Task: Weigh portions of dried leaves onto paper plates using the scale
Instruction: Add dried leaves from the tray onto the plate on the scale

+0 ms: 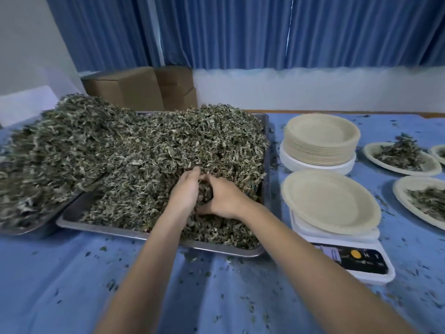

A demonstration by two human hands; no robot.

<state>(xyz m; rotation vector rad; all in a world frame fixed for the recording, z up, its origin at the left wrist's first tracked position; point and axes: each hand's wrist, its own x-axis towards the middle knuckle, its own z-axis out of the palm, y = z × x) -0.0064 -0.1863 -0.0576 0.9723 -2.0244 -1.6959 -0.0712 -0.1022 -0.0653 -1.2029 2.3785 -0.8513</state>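
A steel tray (pixel 72 214) brims with dried leaves (pixel 149 150). Left hand (pixel 186 189) and right hand (pixel 225 197) grip a clump there. Right: an empty paper plate (pixel 330 201) tops the scale (pixel 361 261), near the bench's (pixel 60 273) edge; its display is unreadable.

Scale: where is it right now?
In the head view, the white scale sits right of the leaf tray, an empty paper plate on it, just in front of the plate stack.

Brown cardboard boxes (pixel 134 89) stand at the far left behind the blue-covered counter (pixel 60 280), under pleated blue curtains (pixel 240 30).
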